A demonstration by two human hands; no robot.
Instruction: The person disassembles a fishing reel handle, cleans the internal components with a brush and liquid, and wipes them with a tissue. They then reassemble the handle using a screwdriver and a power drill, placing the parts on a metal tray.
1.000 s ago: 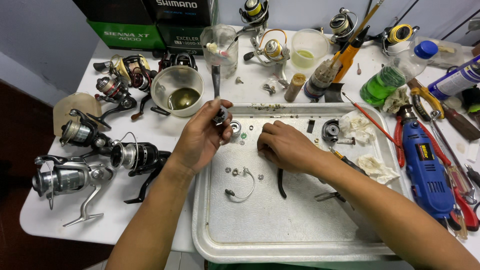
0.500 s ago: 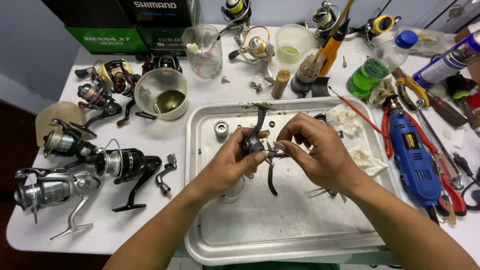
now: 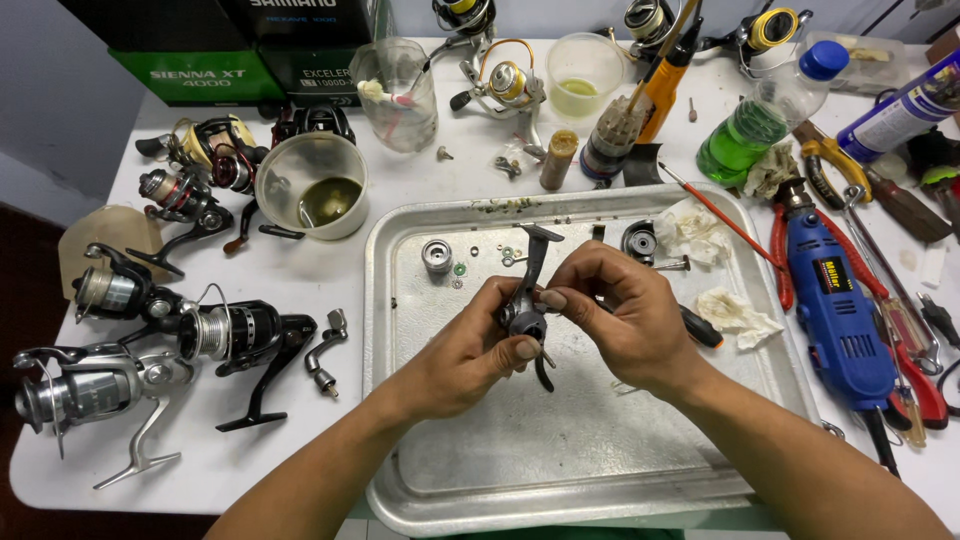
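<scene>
A white worktable crowded with fishing reels carries a dented silver metal tray (image 3: 420, 480). Above the tray's middle, the left hand (image 3: 465, 350) pinches a small dark grey metal reel body (image 3: 525, 315) from below, thumb against its side. The right hand (image 3: 625, 315) closes its fingertips on the upper part. A small silver round spool part (image 3: 437, 255) lies near the tray's far left. Working low over the tray seems wise, so loose pieces land inside.
</scene>
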